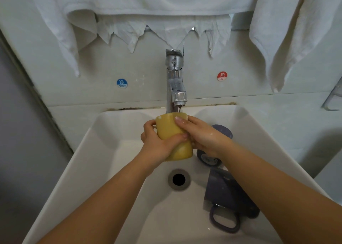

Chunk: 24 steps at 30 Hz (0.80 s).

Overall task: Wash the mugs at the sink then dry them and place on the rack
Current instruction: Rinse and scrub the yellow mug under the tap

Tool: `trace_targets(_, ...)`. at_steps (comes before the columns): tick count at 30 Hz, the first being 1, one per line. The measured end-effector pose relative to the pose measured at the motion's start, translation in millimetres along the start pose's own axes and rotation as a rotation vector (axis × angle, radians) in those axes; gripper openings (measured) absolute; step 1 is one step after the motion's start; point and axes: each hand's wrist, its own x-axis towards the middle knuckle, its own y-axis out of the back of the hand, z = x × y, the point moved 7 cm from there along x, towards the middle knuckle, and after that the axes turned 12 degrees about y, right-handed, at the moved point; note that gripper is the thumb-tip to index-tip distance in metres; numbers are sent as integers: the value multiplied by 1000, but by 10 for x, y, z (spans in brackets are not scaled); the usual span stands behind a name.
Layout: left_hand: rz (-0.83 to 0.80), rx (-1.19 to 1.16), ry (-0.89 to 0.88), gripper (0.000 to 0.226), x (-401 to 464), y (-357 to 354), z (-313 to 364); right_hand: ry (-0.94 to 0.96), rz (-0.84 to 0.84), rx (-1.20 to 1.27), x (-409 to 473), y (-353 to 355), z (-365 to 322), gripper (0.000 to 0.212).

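A yellow mug is held over the white sink, its mouth tilted up under the chrome tap, which runs a thin stream of water into it. My left hand grips the mug, fingers curled at its handle side and thumb across the front. My right hand wraps the mug's right side, fingers lying over its wall near the rim. Two purple mugs lie in the basin: one behind my right wrist, partly hidden, and one on its side near the front right, handle toward me.
The drain is open at the basin's middle. White towels hang on the wall above the tap, another towel at the right. Cold and hot stickers flank the tap. A metal fitting shows at the right edge.
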Motion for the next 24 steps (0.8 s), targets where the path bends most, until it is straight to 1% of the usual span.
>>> trace_targets(1,4,19,-23,87,-9,-11,8,-1,1,13,-1,11,12,42)
trace_targets(2,5,49,-48,86,-16,-28,19,-6,26,12,3,20,28,46)
trace_targets(4,-1,108,-96,87,-23,-64,30,-29,135,-50,23,45,52,62)
trace_targets(5,-5,122,-110,87,-27,-74,31,-47,185,-85,33,47,53,66)
trace_targets(6,-10,124,-116,87,-33,-80,29,-67,220,-99,42,47,57,65)
trace_targets(7,-11,118,-116,88,-32,-75,25,-86,240,-87,48,46,57,58)
trace_targets(9,5,107,-114,88,-18,-39,22,-115,224,-23,42,51,44,46)
trace_targets(12,19,102,-115,90,-4,-3,23,-95,91,32,-6,15,30,38)
trace_targets(14,17,97,-123,97,-11,-3,33,-59,69,-9,-20,-10,23,44)
trace_targets(16,21,123,-144,96,-27,-19,58,-37,155,-69,-2,3,5,53)
trace_targets(18,41,159,-149,93,-56,-31,71,-33,248,-138,22,28,-25,57)
trace_targets(20,53,179,-152,96,-73,-29,75,-63,281,-149,34,36,-23,64)
trace_targets(22,52,190,-157,99,-83,-19,75,-103,254,-107,31,44,27,71)
trace_targets(24,45,186,-141,97,-77,6,70,-87,172,-89,30,38,61,69)
